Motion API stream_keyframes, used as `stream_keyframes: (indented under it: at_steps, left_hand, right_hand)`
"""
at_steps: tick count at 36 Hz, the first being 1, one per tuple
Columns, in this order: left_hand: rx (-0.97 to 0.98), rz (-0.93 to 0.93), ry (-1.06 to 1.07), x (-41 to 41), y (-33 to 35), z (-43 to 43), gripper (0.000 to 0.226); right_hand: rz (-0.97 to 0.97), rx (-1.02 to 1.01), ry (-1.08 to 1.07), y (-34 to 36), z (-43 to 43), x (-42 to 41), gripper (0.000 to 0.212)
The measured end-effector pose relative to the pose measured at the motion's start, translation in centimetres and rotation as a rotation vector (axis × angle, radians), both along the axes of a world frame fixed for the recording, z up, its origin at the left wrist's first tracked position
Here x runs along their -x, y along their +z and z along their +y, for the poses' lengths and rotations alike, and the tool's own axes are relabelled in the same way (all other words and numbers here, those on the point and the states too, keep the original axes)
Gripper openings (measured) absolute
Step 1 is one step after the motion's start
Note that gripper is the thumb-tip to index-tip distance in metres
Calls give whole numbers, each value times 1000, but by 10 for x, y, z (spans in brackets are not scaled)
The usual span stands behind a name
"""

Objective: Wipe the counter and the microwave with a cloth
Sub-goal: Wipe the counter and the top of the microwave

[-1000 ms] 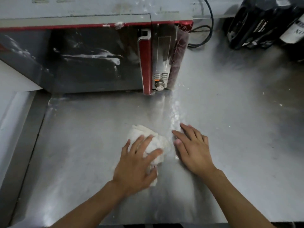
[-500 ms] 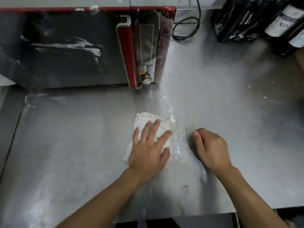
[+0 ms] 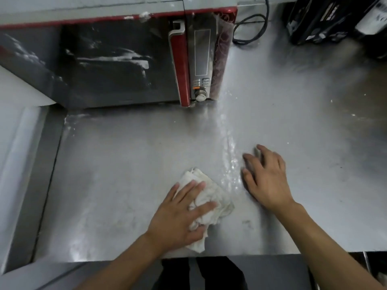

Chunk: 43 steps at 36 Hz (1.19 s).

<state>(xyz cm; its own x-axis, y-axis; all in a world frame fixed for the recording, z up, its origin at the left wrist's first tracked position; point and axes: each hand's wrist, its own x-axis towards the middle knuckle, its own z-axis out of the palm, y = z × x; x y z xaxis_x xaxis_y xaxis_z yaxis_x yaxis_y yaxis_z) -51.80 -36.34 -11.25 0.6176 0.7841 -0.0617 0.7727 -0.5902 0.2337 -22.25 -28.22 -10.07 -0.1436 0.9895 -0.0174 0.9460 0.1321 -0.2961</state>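
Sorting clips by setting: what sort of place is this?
Likely a kitchen, perhaps a commercial one: a steel counter, a smeared red microwave on it, and dark boxes at the back right.

Steel counter (image 3: 117,164), dull, white specks. Microwave (image 3: 117,65) stands at the back. Crumpled white cloth (image 3: 211,197) lies well in front of the microwave. Wet streak (image 3: 230,151) runs forward from the microwave's right front corner. Black cord (image 3: 251,28) just right of the microwave; black boxes (image 3: 314,19) farther right
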Motion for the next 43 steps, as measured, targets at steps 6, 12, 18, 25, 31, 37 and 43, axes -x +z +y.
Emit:
stream_keyframes:
  at_steps: [6, 12, 18, 25, 31, 37, 43]
  left_hand:
    - [33, -43, 350, 25, 5, -3, 63]
    - [54, -47, 579, -1, 7, -33, 60]
    - [15, -70, 604, -3, -5, -8, 54]
    - [-4, -45, 589, 2, -6, 71, 56]
    - [237, -20, 635, -17, 29, 123, 80]
    - [231, -570, 738, 10, 40, 106, 57]
    - [372, -118, 1070, 41, 49, 133, 53]
  right_hand:
    - [-63, 160, 82, -3, -6, 27, 56]
    - [-102, 178, 103, -4, -9, 26, 58]
    - [-115, 171, 118, -7, -8, 22, 58]
    - [-104, 168, 79, -10, -8, 21, 56]
    - [137, 296, -72, 3, -5, 29, 46]
    - [580, 217, -180, 19, -1, 48, 38]
    - [280, -34, -46, 9, 12, 69, 16]
